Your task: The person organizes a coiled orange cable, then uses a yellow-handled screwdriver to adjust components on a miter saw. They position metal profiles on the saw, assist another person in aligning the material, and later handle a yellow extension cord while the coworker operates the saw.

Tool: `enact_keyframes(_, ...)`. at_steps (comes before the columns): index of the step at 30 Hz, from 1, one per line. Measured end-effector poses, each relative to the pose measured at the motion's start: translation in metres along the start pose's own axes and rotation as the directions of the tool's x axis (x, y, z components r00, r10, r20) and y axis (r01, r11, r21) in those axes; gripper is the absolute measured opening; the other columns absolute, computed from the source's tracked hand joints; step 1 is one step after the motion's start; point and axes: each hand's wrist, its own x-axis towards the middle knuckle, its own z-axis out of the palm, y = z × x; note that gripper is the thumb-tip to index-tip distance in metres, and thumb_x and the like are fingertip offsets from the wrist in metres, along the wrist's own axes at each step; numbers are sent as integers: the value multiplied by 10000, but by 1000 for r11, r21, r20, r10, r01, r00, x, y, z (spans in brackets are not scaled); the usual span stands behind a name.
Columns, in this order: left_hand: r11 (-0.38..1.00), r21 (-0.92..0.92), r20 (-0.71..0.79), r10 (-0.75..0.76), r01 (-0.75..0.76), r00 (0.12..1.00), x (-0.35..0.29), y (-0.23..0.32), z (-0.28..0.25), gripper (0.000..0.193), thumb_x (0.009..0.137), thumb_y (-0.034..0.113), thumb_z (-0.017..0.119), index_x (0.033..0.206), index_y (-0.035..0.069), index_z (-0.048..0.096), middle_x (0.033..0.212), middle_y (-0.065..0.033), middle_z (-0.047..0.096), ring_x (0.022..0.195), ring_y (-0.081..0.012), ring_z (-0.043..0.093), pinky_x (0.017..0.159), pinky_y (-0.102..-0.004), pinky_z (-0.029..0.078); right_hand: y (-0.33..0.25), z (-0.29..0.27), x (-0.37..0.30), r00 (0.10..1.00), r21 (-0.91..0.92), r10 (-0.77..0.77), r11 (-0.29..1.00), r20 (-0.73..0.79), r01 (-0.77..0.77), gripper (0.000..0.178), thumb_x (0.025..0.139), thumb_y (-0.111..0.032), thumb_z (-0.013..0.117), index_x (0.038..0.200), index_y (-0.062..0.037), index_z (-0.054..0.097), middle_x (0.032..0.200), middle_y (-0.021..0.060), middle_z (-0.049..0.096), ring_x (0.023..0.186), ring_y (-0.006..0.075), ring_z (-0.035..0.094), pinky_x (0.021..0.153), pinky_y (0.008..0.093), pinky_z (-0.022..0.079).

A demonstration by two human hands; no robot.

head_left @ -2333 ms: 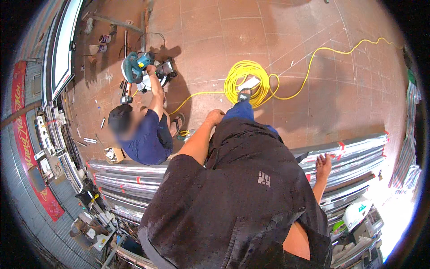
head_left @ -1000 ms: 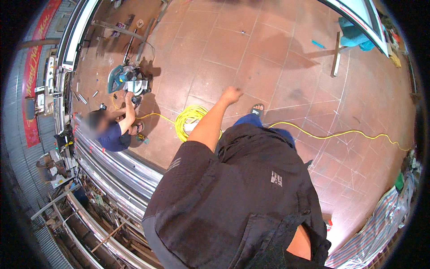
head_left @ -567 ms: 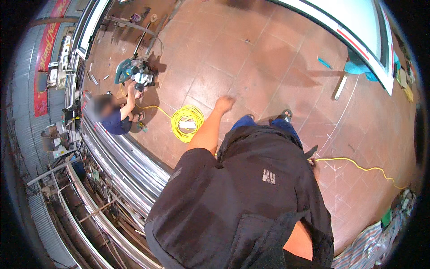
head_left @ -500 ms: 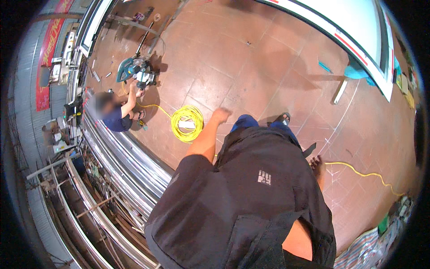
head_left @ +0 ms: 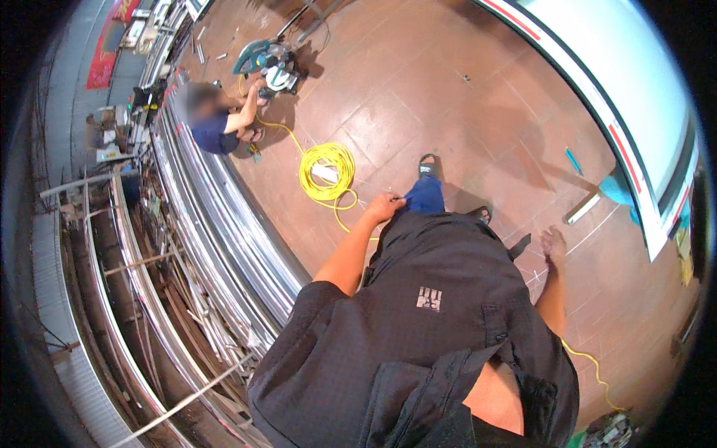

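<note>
My left hand (head_left: 385, 207) is curled in front of my left thigh, beside the blue trouser leg (head_left: 427, 193). Its fingers are closed, and whatever may be in them is too small to make out. Out to the right, my right hand (head_left: 553, 243) hangs over the tiled floor (head_left: 515, 160) with its fingers apart, slightly blurred and holding nothing I can see. Dark sandals (head_left: 428, 166) are on my feet. A coiled yellow hose or cable (head_left: 305, 175) lies on the floor, ahead and left of my left hand.
At far left a person (head_left: 216, 123) crouches with a hand on a teal mitre saw (head_left: 272, 66). Long shiny metal profiles (head_left: 216, 201) are stacked along the left. A large white-framed panel (head_left: 597, 97) stands at right, near a short white bar (head_left: 583, 209) and a teal tool (head_left: 573, 161).
My view has shifted, and my left foot has come forward. My left hand has drawn back toward my thigh; my right hand has swung forward and outward.
</note>
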Motion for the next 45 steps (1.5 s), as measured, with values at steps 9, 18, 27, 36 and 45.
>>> enact_keyframes(9, 991, -116, 26, -56, 59, 998, 71, -61, -65, 454, 931, 356, 693, 1202, -8, 710, 1111, -219, 738, 1022, -288, 719, 900, -390, 554, 35, 159, -29, 962, -183, 246, 947, -118, -265, 448, 954, -419, 650, 1247, -82, 612, 969, 112, 716, 656, 191, 641, 542, 312, 481)
enact_keyframes(18, 851, -508, -149, -241, 135, 959, 117, -183, -238, 420, 966, 286, 657, 1217, -51, 662, 920, -142, 735, 757, -215, 711, 661, -349, 580, 24, 289, -10, 990, -284, 139, 950, 21, -127, 538, 943, -435, 661, 1293, -31, 599, 1025, 141, 734, 706, 199, 661, 596, 309, 497)
enact_keyframes(27, 521, -820, -69, -501, 237, 863, 153, -204, -293, 349, 969, 317, 668, 1040, -24, 662, 840, -90, 696, 629, -179, 654, 564, -327, 516, -87, 434, 70, 966, -458, 259, 861, 23, -220, 556, 931, -515, 654, 1302, -107, 588, 1020, 78, 719, 829, 203, 688, 693, 353, 521)
enact_keyframes(36, 618, -691, 85, -447, 376, 891, 161, -172, -316, 434, 957, 257, 695, 1274, -36, 648, 1055, -142, 743, 879, -218, 728, 725, -351, 606, -173, 565, 255, 950, -279, 311, 909, -39, -309, 477, 1037, -517, 482, 1298, -136, 601, 1101, 47, 687, 885, 190, 673, 794, 362, 565)
enact_keyframes(45, 594, -753, -61, -494, 285, 867, 232, -263, -473, 433, 991, 323, 669, 1284, 6, 641, 1010, -91, 717, 844, -180, 689, 745, -334, 555, -255, 806, 293, 953, -542, -103, 803, 285, 248, 275, 1014, -254, 571, 1164, -57, 690, 986, 93, 687, 854, 246, 653, 764, 364, 538)
